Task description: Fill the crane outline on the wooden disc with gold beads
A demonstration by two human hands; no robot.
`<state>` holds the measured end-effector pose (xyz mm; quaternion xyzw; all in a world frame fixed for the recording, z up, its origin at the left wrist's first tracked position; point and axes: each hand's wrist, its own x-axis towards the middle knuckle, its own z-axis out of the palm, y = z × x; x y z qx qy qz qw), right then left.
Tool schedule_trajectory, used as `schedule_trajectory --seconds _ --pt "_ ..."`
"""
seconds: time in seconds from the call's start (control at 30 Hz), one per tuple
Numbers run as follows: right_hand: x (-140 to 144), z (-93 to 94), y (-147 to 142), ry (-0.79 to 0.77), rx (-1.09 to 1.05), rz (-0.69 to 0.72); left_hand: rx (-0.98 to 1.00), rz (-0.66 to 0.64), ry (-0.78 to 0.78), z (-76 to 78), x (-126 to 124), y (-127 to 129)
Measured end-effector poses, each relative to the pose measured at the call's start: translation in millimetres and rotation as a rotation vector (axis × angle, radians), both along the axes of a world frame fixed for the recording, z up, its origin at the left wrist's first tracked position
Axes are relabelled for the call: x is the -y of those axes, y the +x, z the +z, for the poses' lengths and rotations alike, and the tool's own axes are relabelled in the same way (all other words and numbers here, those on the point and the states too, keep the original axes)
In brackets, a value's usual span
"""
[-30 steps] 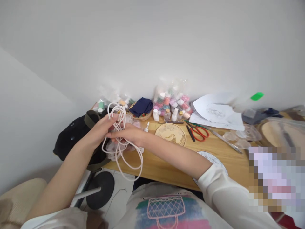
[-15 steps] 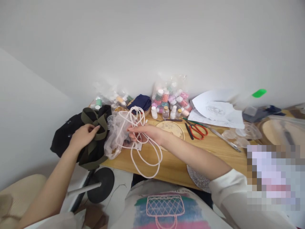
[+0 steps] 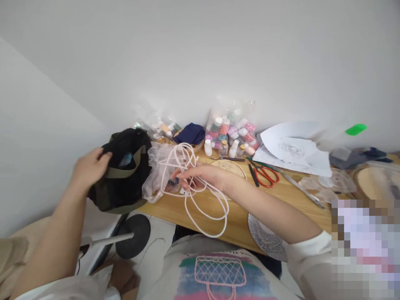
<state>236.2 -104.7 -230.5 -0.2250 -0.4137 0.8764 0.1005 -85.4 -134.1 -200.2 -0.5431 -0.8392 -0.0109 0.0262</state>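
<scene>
A clear bag of colourful jars (image 3: pixel 231 128) stands by the wall (image 3: pixel 218 54), four small bottles (image 3: pixel 223 148) just in front. Navy cloth (image 3: pixel 190 133) lies to its left, white sheets (image 3: pixel 292 149) with a line drawing to its right. Red-handled scissors (image 3: pixel 267 177) rest on the wooden worktop (image 3: pixel 240 214), clear plastic pieces (image 3: pixel 328 183) farther right.

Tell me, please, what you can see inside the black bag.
A small bluish item shows inside the black bag, whose rim the left hand holds; I cannot tell what it is. The bag's near side hides the bottom.

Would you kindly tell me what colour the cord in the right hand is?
The cord is pale, nearly white; the head view shows it best.
</scene>
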Motion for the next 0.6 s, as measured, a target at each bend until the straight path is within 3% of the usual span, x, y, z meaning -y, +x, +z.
schedule_trajectory --seconds 0.13,0.23,0.3,0.37,0.47,0.53,0.6 --pt "-15 46.4 -16 0.1 -0.175 -0.027 0.306 0.227 0.248 29.7 8 -4" --pt "-27 76.0 -66 0.13 -0.4 -0.131 0.479 0.232 0.322 36.8 9 -9" --pt "-33 82.4 -113 0.216 -0.462 -0.263 0.515 0.222 0.337 37.5 8 -13" --pt "-37 75.4 -161 0.412 -0.448 -0.378 0.551 0.2 0.352 37.4 7 -17" --pt "-42 45.2 -213 0.855 -0.282 -0.497 0.536 0.144 0.339 37.0 8 -23" --pt "-46 19.9 -229 1.227 -0.012 -0.292 0.393 0.106 0.33 36.9 8 -25" --pt "-47 -3.2 -236 1.351 0.171 -0.087 0.207 0.094 0.336 36.7 9 -25"
